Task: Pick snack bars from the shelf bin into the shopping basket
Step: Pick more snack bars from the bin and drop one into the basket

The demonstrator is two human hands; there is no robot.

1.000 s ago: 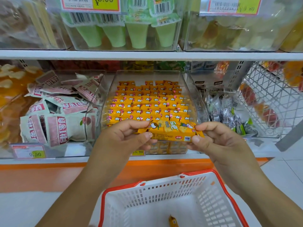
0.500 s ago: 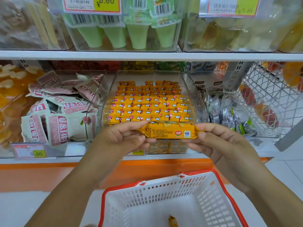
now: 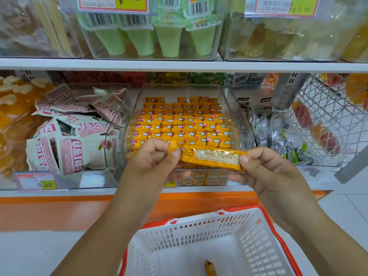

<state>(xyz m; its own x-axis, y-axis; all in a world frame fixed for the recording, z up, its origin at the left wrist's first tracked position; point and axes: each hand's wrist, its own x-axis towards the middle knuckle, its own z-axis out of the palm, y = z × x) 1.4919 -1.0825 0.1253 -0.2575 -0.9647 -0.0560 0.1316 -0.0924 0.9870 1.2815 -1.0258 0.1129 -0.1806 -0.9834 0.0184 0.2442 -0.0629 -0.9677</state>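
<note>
A yellow snack bar (image 3: 209, 157) is held level in front of the clear shelf bin (image 3: 237, 108), its printed back label facing me. My left hand (image 3: 155, 162) pinches its left end and my right hand (image 3: 264, 170) pinches its right end. The bin behind holds several rows of matching yellow bars (image 3: 179, 126). Below my hands stands a white shopping basket (image 3: 179, 236) with an orange rim, and one yellow bar (image 3: 210, 268) lies on its bottom.
A bin of pink-and-white pouches (image 3: 69, 136) sits to the left, small dark wrapped sweets (image 3: 278, 134) to the right, then a white wire rack (image 3: 326, 116). Green cups (image 3: 169, 38) fill a bin on the upper shelf. An orange ledge (image 3: 59, 210) runs under the shelf.
The bar has been turned over between both hands, from its picture side to its label side. Both hands stay in front of the bin at about the same height.
</note>
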